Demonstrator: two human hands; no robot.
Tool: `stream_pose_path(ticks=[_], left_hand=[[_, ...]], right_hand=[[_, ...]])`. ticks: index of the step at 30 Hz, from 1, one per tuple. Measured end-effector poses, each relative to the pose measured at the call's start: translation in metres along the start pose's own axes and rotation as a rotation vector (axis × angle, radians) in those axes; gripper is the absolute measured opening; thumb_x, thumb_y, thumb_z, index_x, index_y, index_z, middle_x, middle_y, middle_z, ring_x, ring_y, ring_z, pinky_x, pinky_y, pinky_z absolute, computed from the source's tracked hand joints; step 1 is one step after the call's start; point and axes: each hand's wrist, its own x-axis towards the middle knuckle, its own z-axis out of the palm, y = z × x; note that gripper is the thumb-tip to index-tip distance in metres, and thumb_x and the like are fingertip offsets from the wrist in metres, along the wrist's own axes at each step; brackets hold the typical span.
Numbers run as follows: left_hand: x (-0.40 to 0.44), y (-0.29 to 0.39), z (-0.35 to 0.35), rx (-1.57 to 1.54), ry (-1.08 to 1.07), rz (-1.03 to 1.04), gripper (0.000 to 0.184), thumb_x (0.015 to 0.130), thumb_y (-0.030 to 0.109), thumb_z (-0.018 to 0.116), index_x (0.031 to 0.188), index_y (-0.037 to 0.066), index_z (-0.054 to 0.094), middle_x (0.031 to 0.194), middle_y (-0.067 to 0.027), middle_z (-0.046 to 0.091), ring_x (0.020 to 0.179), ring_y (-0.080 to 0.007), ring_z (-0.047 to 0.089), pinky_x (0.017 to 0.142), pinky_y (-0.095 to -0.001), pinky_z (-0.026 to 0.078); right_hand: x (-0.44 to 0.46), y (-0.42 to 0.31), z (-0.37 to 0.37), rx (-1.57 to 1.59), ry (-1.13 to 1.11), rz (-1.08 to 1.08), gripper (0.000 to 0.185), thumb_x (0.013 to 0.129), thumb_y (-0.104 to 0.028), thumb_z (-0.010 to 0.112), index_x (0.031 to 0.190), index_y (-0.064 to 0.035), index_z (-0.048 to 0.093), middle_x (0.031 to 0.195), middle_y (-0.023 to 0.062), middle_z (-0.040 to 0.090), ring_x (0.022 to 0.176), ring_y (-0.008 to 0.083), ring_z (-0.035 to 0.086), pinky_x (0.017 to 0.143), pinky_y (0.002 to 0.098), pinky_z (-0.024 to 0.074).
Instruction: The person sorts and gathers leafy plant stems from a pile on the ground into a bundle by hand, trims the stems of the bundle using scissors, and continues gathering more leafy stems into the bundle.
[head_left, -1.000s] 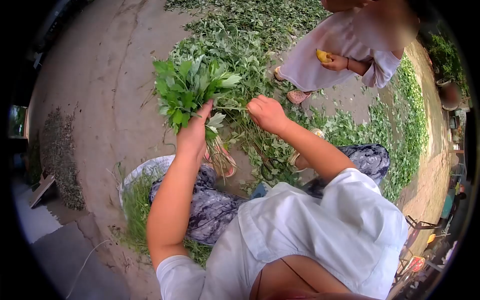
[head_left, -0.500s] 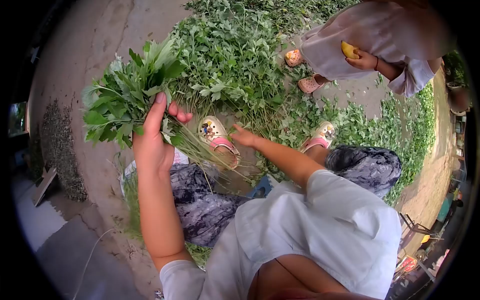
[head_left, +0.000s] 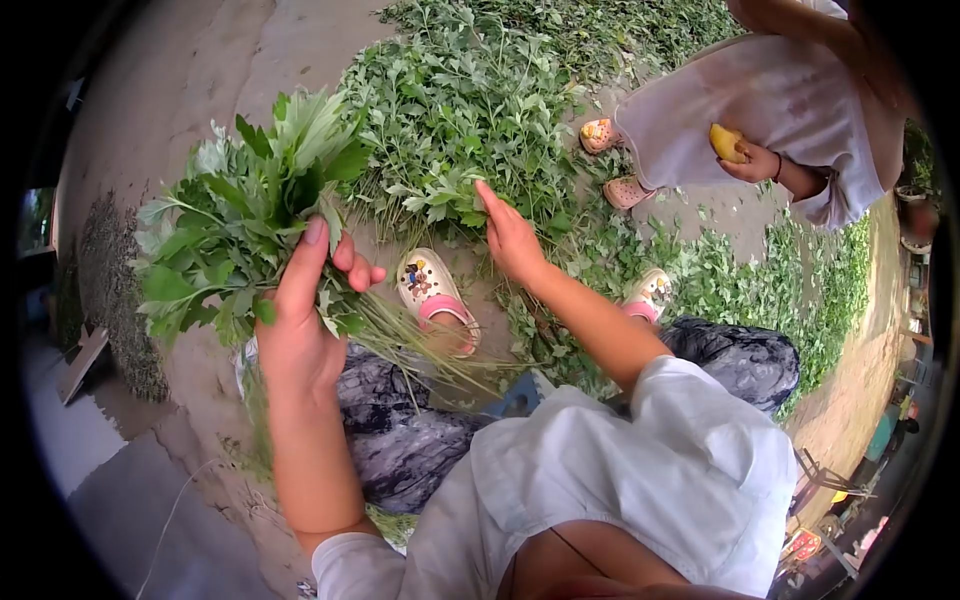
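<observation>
My left hand [head_left: 305,335] is closed around a thick bunch of green leafy stems [head_left: 240,220]. The leaves fan out above the thumb, while the thin bare stems [head_left: 430,345] trail down to the right below the fingers. At the near edge of a heap of cut leafy stems [head_left: 460,110], my right hand [head_left: 515,240] has its fingers stretched out, with the fingertips against some leaves. My right thumb is largely hidden. My clog [head_left: 425,280] with charms stands between the two hands, below the heap.
A person in a light garment [head_left: 740,110] stands at the upper right, a yellow piece of food [head_left: 727,143] in one hand. Loose greens [head_left: 800,280] spread along the right. Darker, dried-looking plant matter [head_left: 115,290] lies at left on the concrete ground [head_left: 210,60].
My right hand has moved up from beside the clog to the edge of the heap. The left hand keeps its bunch, now slightly lower in view. The other person appears slightly farther right.
</observation>
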Motion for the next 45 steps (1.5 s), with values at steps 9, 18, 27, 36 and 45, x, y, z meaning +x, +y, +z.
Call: stream_pose_path(ticks=[9, 18, 27, 36, 45], left_hand=[[0.014, -0.028, 0.001, 0.035, 0.0, -0.056, 0.018, 0.079, 0.019, 0.058, 0.081, 0.003, 0.051, 0.066, -0.0038, 0.047, 0.055, -0.0139, 0.047, 0.055, -0.0292, 0.044], [0.029, -0.05, -0.018, 0.057, 0.064, -0.105, 0.025, 0.073, 0.019, 0.065, 0.082, -0.002, 0.055, 0.074, -0.0056, 0.052, 0.062, -0.0136, 0.048, 0.057, -0.0271, 0.043], [0.008, -0.063, 0.008, 0.175, -0.097, 0.025, 0.037, 0.076, 0.012, 0.062, 0.107, -0.002, 0.048, 0.104, -0.0072, 0.051, 0.091, -0.017, 0.048, 0.079, -0.0292, 0.038], [0.007, 0.014, -0.01, -0.262, 0.145, 0.215, 0.018, 0.085, 0.023, 0.051, 0.089, 0.006, 0.051, 0.081, -0.0034, 0.054, 0.069, -0.0128, 0.05, 0.061, -0.0282, 0.044], [0.031, -0.008, -0.037, -0.373, -0.543, -0.045, 0.015, 0.085, 0.019, 0.049, 0.093, 0.007, 0.05, 0.078, -0.0041, 0.047, 0.066, -0.0115, 0.046, 0.051, -0.0199, 0.037]], right_hand=[[0.025, 0.06, 0.047, -0.226, -0.101, 0.007, 0.015, 0.079, -0.014, 0.049, 0.091, -0.0039, 0.05, 0.081, 0.0153, 0.056, 0.084, 0.032, 0.05, 0.072, 0.0373, 0.0403], [0.037, -0.078, -0.051, 0.695, -0.082, 0.274, 0.018, 0.088, -0.018, 0.039, 0.097, -0.0019, 0.044, 0.066, 0.0014, 0.037, 0.062, 0.0108, 0.039, 0.059, 0.03, 0.0384], [0.012, -0.152, -0.079, -0.005, -0.166, -0.223, 0.015, 0.072, -0.003, 0.048, 0.086, 0.0003, 0.044, 0.078, 0.0166, 0.05, 0.073, 0.0354, 0.051, 0.063, 0.0399, 0.0418], [-0.041, -0.001, -0.086, -0.54, -0.292, 0.051, 0.011, 0.077, -0.009, 0.04, 0.084, -0.001, 0.043, 0.078, 0.0176, 0.053, 0.073, 0.0349, 0.054, 0.062, 0.0436, 0.0432], [0.006, -0.106, -0.136, 0.601, -0.404, 0.214, 0.031, 0.082, -0.027, 0.053, 0.102, -0.0038, 0.054, 0.099, 0.0034, 0.055, 0.088, 0.0125, 0.05, 0.08, 0.0292, 0.0394]])
